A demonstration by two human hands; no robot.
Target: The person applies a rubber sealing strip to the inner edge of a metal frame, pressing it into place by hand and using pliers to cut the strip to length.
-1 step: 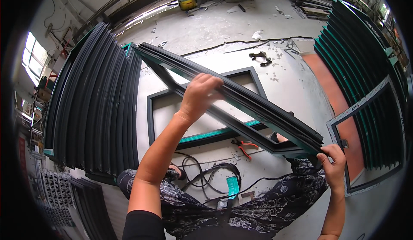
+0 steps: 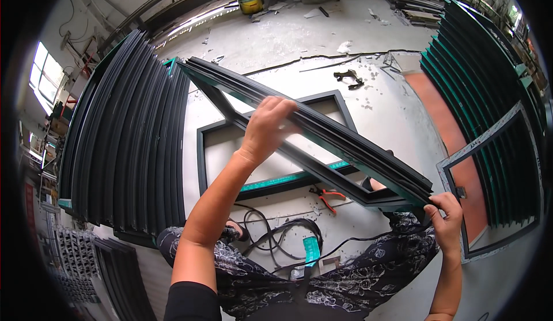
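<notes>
A dark grey window frame (image 2: 345, 138) stands tilted in front of me, its long grooved rail running from upper left to lower right. My left hand (image 2: 268, 126) is closed over the middle of that rail, its fingertips slightly blurred. At the lower right corner, the thumb and fingers of my right hand (image 2: 446, 215) grip the frame's end. A thin black strip (image 2: 351, 240) leads from a loose coil (image 2: 305, 224) between my legs towards the right hand; where it ends is hidden. Behind the tilted frame, a second dark frame (image 2: 201, 158) lies flat on the floor.
Stacked dark profiles or frames (image 2: 132, 142) rise close on the left, and green-edged frames (image 2: 478, 85) on the right. A speckled-edged frame (image 2: 533, 142) leans there. Red-handled pliers (image 2: 328, 199), a black clamp-like tool (image 2: 349, 79) and a yellow-green bucket (image 2: 249, 0) are on the floor.
</notes>
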